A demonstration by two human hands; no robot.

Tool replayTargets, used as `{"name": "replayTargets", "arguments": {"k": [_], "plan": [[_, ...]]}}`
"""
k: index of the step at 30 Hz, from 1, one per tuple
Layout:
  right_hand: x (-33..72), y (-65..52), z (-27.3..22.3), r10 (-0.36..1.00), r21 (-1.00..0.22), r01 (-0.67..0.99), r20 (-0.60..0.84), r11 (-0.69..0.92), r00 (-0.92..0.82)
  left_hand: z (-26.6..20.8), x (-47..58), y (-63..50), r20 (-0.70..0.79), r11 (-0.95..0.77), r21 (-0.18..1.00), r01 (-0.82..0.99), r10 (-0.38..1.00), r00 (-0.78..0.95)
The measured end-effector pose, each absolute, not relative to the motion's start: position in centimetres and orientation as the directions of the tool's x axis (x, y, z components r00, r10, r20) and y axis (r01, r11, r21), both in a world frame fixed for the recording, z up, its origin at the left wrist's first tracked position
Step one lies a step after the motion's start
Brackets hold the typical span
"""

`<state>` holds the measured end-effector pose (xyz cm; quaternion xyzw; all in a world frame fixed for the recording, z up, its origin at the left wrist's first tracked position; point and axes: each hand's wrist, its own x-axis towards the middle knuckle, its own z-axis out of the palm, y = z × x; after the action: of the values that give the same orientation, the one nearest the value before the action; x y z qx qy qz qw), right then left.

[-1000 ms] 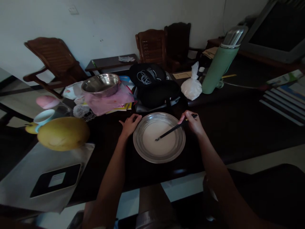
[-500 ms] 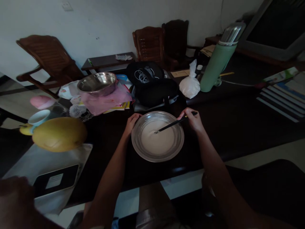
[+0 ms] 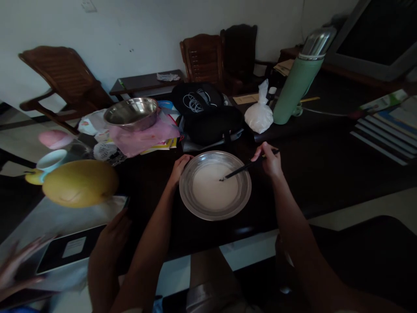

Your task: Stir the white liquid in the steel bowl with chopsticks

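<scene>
A wide metal bowl (image 3: 184, 191) stands on the dark table in front of me, with a smooth off-white liquid (image 3: 213, 193) in it. My left hand (image 3: 180, 168) grips its left rim; some of the fingers are hidden behind the bowl. Closed around a pair of black chopsticks (image 3: 240, 169), my right hand (image 3: 269, 160) is just beyond the bowl's right edge. The chopsticks slant down to the left, their tips at the surface of the liquid. Behind the bowl sits a tied plastic bag of white powder (image 3: 259, 117).
Another person's hands, one blurred hand (image 3: 22, 261) and one nearer hand (image 3: 110, 237), flank a dark phone-shaped device (image 3: 70, 248). A large yellow fruit (image 3: 81, 182) lies behind it. Further back are an upper metal basin (image 3: 132, 115), a black bag (image 3: 211, 124) and a green thermos (image 3: 296, 89).
My right hand has shifted up and right, drawing the chopstick tips rightward through the liquid. My left hand stays on the rim. Another person's hands have moved around the device at left.
</scene>
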<state>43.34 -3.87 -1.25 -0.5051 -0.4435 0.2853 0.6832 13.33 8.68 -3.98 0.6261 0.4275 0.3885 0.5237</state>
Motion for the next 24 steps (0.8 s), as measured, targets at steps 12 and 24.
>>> {"name": "replayTargets", "arguments": {"k": [12,24], "plan": [[43.0,-3.8,-1.4,0.891,-0.960,0.056,0.274,0.273,0.362,-3.9,13.2,8.6,0.078,-0.142,0.975,0.168,0.936,0.342],[43.4,-3.5,-1.9,0.891,-0.959,0.029,0.272,0.281,0.364,-1.6,11.4,7.7,0.080,-0.253,0.730,0.635,0.954,0.289]]}}
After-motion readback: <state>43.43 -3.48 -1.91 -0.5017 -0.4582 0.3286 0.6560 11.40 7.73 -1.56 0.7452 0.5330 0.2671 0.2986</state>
